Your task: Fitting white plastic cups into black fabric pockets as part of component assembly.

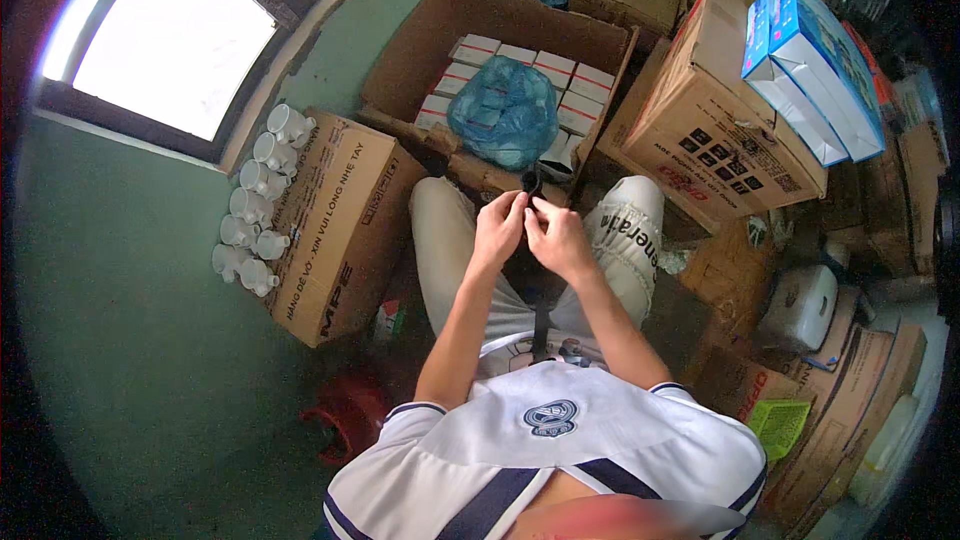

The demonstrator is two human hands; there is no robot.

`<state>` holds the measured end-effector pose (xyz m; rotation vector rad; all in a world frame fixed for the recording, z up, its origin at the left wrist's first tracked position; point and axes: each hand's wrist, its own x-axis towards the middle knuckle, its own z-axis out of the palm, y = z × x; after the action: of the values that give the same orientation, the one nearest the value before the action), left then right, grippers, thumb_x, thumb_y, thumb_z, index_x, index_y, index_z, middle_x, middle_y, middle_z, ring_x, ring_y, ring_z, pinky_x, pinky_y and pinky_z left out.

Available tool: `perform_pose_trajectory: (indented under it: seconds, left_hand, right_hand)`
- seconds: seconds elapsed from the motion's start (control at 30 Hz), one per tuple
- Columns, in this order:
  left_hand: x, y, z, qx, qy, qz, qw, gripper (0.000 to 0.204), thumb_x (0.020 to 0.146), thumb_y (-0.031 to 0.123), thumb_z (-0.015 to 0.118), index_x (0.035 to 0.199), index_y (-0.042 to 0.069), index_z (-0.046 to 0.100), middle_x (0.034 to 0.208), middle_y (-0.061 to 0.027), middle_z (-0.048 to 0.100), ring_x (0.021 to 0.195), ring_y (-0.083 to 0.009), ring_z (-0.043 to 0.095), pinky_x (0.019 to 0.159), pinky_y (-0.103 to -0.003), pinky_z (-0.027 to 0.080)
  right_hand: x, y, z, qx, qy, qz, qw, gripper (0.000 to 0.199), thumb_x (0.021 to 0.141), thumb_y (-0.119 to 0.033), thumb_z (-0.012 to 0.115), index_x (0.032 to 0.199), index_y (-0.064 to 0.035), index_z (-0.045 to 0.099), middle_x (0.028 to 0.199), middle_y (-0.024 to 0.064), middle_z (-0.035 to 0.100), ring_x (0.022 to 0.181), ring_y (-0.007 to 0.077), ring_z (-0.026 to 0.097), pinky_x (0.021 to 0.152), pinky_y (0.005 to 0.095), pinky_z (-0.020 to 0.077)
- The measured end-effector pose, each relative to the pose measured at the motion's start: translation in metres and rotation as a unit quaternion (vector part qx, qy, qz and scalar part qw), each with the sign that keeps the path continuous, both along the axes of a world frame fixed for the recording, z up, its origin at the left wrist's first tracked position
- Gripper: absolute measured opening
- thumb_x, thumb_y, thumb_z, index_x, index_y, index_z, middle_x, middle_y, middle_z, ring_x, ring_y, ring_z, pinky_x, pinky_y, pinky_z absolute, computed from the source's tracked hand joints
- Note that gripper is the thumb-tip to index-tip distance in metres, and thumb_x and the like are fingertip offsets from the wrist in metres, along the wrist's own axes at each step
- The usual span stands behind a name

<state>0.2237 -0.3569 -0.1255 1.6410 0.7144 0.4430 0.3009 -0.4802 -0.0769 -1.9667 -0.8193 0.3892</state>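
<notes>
Big open carton [560, 18] just past the left hand [498, 227] and right hand [560, 243]

So there's a closed brown carton [355, 230] off to the left hand's left, and beyond both hands a blue plastic bag [503, 110] lies on the small white boxes [585, 85] packed in the open one. Both hands are pinching a small black piece [531, 183] — it's right at the fingertips, sticking out a bit beyond them. Honestly too tiny and dark to tell what it is.
</notes>
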Motion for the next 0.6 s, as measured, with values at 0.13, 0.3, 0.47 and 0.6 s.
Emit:
perform_pose_trajectory:
  seconds: [0.13,0.3,0.47,0.6]
  left_hand:
    - [-0.007,-0.003,0.035,-0.12,0.0,-0.042,0.992,0.041,0.105,0.027,0.069,0.125,-0.008,0.069,0.107,-0.0071,0.075,0.098,-0.0101,0.066,0.085,-0.028,0.054]
    - [-0.027,0.027,0.034,-0.163,0.0,-0.126,0.978,0.043,0.101,0.02,0.073,0.132,-0.009,0.067,0.12,-0.0098,0.074,0.109,-0.0137,0.067,0.096,-0.029,0.053]
    - [-0.027,0.047,0.069,-0.234,-0.069,-0.205,0.948,0.028,0.104,0.017,0.058,0.113,-0.006,0.07,0.099,-0.0013,0.071,0.091,-0.0078,0.061,0.082,-0.024,0.049]
    - [-0.014,0.058,0.13,-0.29,-0.115,-0.296,0.903,0.024,0.106,0.021,0.06,0.109,0.0,0.07,0.097,-0.0015,0.071,0.096,-0.0079,0.062,0.088,-0.026,0.049]
  right_hand:
    - [0.002,-0.007,0.018,-0.06,0.053,0.069,0.994,0.044,0.102,-0.022,0.057,0.126,0.0138,0.065,0.095,0.0327,0.071,0.09,0.0486,0.072,0.075,0.0495,0.0559]
    - [0.029,-0.028,0.024,0.103,0.215,0.086,0.967,0.032,0.104,-0.017,0.055,0.123,0.0043,0.069,0.089,0.0141,0.077,0.077,0.0158,0.071,0.071,0.0329,0.0575]
    - [0.071,-0.031,0.023,0.235,0.283,0.129,0.921,0.05,0.106,-0.034,0.065,0.141,0.0008,0.058,0.125,0.0106,0.069,0.111,0.0136,0.065,0.094,0.0306,0.0534]
    - [0.068,-0.024,0.015,0.268,0.459,0.26,0.807,0.037,0.1,-0.021,0.074,0.132,-0.0048,0.065,0.112,0.0036,0.073,0.097,0.009,0.066,0.081,0.0242,0.0536]
